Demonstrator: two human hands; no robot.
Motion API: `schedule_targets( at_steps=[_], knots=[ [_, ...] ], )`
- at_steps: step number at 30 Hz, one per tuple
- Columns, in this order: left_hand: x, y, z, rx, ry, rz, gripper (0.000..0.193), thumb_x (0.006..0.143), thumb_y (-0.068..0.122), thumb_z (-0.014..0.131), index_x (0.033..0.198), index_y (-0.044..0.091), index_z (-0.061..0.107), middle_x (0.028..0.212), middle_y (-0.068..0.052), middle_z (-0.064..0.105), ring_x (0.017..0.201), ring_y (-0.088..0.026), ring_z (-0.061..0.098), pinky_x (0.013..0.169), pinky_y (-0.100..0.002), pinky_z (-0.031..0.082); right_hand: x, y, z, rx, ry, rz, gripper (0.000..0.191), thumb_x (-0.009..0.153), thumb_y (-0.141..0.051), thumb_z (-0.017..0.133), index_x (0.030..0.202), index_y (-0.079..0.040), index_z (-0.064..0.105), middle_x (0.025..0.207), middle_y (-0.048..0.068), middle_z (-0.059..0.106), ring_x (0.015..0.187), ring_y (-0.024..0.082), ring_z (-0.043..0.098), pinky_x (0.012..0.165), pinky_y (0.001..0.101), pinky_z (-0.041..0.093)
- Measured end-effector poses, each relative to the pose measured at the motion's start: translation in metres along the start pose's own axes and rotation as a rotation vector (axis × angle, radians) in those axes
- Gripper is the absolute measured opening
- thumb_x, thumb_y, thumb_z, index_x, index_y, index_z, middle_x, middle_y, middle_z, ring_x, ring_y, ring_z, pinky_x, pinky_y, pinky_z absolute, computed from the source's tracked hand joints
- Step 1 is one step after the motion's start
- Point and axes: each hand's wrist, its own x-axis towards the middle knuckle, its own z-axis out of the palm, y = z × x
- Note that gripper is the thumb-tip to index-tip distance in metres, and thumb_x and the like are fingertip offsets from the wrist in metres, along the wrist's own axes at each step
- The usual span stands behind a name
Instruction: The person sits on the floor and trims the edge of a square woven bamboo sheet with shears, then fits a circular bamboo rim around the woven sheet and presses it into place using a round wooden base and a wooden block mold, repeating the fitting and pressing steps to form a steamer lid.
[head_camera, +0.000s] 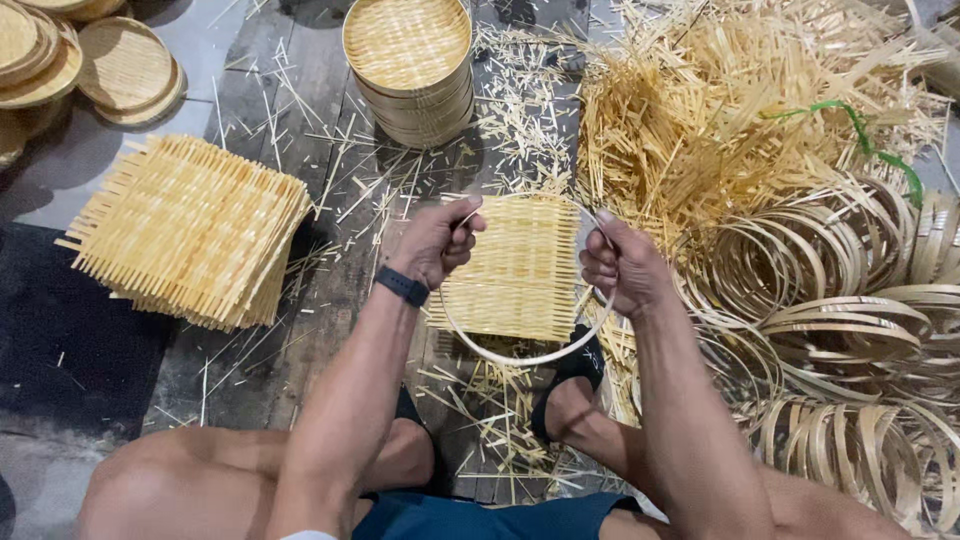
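Partly behind woven mat, hoop (far rim hidden).

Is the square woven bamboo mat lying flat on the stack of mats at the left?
No: both hands, left hand and right hand, hold the square woven bamboo mat inside a thin round bamboo hoop.

Matt woven bamboo mat, smooth bamboo hoop.

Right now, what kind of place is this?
Probably a bamboo-weaving workshop floor. Both hands hold a woven square mat inside a thin hoop; a stack of mats, finished round trays and bamboo rings surround them.
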Motion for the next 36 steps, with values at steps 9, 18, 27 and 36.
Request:
schedule_targets(
  at_steps=[9,18,27,36],
  knots=[
    [0.018,-0.006,-0.024,-0.286,0.014,0.114,0.035,0.097,0.029,0.068,0.069,0.01,0.059,0.05,0.006,0.043,0.039,-0.006,0.033,0.034,-0.022,0.023,-0.013,0.002,0.012,-0.052,0.085,-0.047,0.056,0.103,-0.049,0.041,0.092,-0.001,0.069,0.069,0.003,0.055,0.061,0.015,0.05,0.058,0.0289,0.048],
    [0.021,0.003,-0.035,-0.52,0.0,0.206,0.035,0.1,0.028,0.066,0.073,0.007,0.062,0.051,0.003,0.048,0.039,-0.007,0.037,0.034,-0.022,0.027,-0.012,0.039,0.0,0.252,-0.358,-0.121,0.057,0.12,-0.043,0.044,0.09,0.0,0.065,0.084,0.012,0.059,0.084,0.03,0.062,0.084,0.0523,0.055],
    [0.038,-0.021,-0.055,-0.213,0.185,0.152,0.028,0.097,0.03,0.071,0.091,0.003,0.071,0.056,0.006,0.049,0.044,-0.004,0.04,0.038,-0.019,0.03,0.011,0.027,0.0,-0.432,0.316,-0.166,0.027,0.087,-0.016,0.07,0.113,-0.009,0.068,0.094,0.007,0.073,0.082,0.017,0.072,0.07,0.0356,0.066],
    [0.107,-0.11,-0.12,0.833,0.604,0.451,0.024,0.076,0.011,0.081,0.101,0.007,0.081,0.081,-0.007,0.076,0.069,-0.015,0.07,0.066,-0.029,0.056,0.073,0.104,-0.064,-1.002,0.569,-0.17,0.026,0.079,-0.013,0.083,0.102,0.0,0.079,0.083,0.011,0.077,0.072,0.015,0.071,0.068,0.0295,0.057]
  ],
)
